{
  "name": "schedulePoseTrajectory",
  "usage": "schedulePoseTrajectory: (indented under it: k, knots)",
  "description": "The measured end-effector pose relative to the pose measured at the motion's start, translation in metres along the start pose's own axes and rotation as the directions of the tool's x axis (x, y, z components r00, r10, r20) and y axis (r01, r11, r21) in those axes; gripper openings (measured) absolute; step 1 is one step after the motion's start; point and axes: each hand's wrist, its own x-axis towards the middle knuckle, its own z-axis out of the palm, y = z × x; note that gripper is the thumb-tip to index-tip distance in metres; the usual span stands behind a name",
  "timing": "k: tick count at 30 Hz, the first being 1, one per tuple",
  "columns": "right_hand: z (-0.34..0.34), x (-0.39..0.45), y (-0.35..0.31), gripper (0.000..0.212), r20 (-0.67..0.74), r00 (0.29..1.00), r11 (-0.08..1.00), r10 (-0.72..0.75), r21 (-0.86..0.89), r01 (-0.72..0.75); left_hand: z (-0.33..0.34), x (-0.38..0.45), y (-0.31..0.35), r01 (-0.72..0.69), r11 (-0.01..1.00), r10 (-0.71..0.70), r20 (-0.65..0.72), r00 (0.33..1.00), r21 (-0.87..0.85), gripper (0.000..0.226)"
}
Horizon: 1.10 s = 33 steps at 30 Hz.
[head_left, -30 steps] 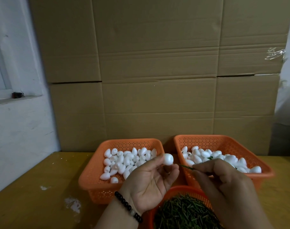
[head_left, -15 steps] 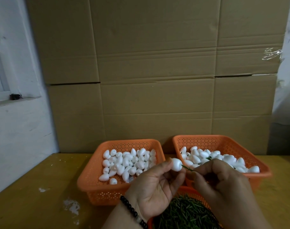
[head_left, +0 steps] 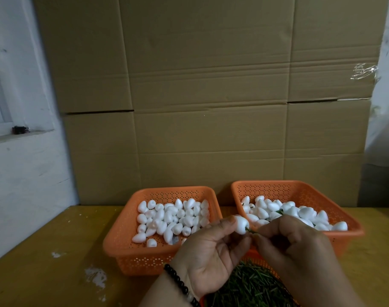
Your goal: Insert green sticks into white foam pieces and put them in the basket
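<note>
Left hand (head_left: pixel 208 254) pinches the white foam piece (head_left: pixel 241 224) between thumb and fingertips, held up over the gap between the baskets so its blunt end faces the other hand. Right hand (head_left: pixel 293 251) has a narrow grip on a green stick (head_left: pixel 251 231), tip at the foam, looks like mid-insertion. Near basket of sticks (head_left: pixel 251 286) sits right under both hands for short reach. Left basket (head_left: pixel 120 247) on the worktop (head_left: pixel 45 251) holds plain foam; right basket (head_left: pixel 348 229) shows green among the foam, probably the finished pile.

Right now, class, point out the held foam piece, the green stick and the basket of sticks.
held foam piece (head_left: pixel 241 224), head view, white rounded side.
green stick (head_left: pixel 251 231), head view, bare shaft between hands.
basket of sticks (head_left: pixel 254 254), head view, orange rim.
</note>
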Motion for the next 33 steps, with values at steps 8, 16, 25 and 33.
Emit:
schedulePoseTrajectory:
  k: [8,16,25,33]
  knots:
    - [-0.0015,0.0000,0.0010,0.036,0.017,1.000,1.000,-0.013,-0.008,0.013,0.0008,-0.0008,-0.0014,-0.001,0.999,0.000,0.017,1.000,0.048,0.010]
    - [-0.0021,0.0007,-0.0016,0.037,0.026,0.999,0.999,-0.026,-0.046,0.027,0.0003,-0.0008,-0.0012,-0.005,0.998,0.004,0.025,1.000,0.060,0.010]
    - [-0.0028,0.0006,-0.0021,0.037,0.022,0.999,0.998,-0.040,-0.040,0.040,0.0001,-0.0009,-0.0010,-0.005,0.997,0.003,0.022,1.000,0.078,0.011]
    - [-0.0026,0.0007,-0.0025,0.037,0.019,0.998,0.997,-0.054,-0.062,0.055,-0.0002,0.0004,-0.0015,-0.004,0.997,0.003,0.013,1.000,0.071,0.011]
